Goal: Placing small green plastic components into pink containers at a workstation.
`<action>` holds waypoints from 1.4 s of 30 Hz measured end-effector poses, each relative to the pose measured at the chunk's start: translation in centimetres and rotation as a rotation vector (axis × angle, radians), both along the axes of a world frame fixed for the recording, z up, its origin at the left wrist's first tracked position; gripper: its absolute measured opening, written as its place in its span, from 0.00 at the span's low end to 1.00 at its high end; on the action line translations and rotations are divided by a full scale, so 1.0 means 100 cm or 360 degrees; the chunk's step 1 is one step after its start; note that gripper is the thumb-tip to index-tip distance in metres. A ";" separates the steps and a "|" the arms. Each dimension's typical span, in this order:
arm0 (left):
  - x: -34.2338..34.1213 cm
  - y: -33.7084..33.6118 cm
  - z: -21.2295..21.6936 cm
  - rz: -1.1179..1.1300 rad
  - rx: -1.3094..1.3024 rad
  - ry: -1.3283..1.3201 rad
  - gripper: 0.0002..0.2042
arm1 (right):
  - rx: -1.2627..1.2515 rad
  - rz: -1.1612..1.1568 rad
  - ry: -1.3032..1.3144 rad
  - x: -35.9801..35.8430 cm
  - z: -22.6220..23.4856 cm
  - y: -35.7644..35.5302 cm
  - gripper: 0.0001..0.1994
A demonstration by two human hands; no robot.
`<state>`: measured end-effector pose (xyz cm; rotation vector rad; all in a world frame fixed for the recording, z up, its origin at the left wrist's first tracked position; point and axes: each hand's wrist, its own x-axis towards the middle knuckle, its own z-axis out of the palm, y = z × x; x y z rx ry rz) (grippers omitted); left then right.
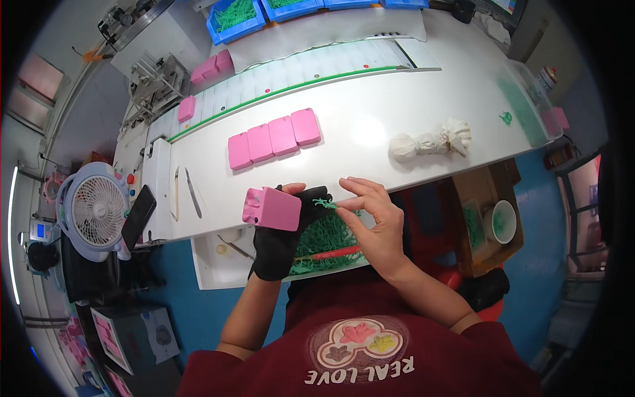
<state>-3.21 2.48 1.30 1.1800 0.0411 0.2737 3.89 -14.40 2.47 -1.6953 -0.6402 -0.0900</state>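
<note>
My left hand (274, 248), in a black glove with bare fingertips, grips a pink rubber mould (278, 209) over the table's front edge. Just to the right of the mould, a thin branching green piece (323, 203) is pinched at the thumb and forefinger of my right hand (378, 225), which is bare. The black glove lies behind that piece. Below both hands an open drawer (208, 264) holds a tangle of similar green pieces (327, 239) with a red strip (336, 252) across them.
Several pink moulds (272, 139) stand in a row on the white table (357, 99). A knotted white cloth pouch (428, 140) lies to the right, a scalpel (192, 192) to the left. Beyond are a phone (139, 217), a fan (97, 208) and blue bins (237, 20).
</note>
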 end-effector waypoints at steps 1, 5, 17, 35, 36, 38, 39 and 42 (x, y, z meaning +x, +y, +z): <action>0.000 -0.002 -0.001 0.0000 -0.0005 0.0005 0.18 | -0.0013 -0.0011 -0.0032 0.000 0.000 0.000 0.04; 0.000 -0.007 -0.004 -0.0065 -0.0371 0.0055 0.20 | -0.0036 -0.0021 -0.0057 0.000 -0.003 -0.002 0.04; -0.002 -0.010 -0.004 -0.0012 -0.0185 0.0069 0.19 | -0.0044 -0.0011 -0.0022 -0.001 -0.005 -0.002 0.04; -0.007 -0.006 0.012 0.0013 -0.0188 0.0148 0.21 | -0.0134 0.0004 -0.0230 -0.001 -0.003 0.005 0.06; -0.008 -0.006 0.012 0.0019 -0.0216 0.0137 0.21 | -0.0150 -0.0005 -0.0280 -0.002 -0.002 0.006 0.07; -0.007 -0.005 0.011 0.0025 -0.0192 0.0129 0.21 | -0.0170 -0.0010 -0.0334 -0.001 -0.002 0.008 0.07; -0.007 -0.004 0.010 0.0029 -0.0165 0.0122 0.21 | -0.0176 -0.0013 -0.0363 -0.001 -0.002 0.009 0.07; -0.004 0.001 0.006 0.0042 -0.0119 0.0062 0.20 | -0.0191 -0.0010 -0.0406 0.003 0.000 0.012 0.07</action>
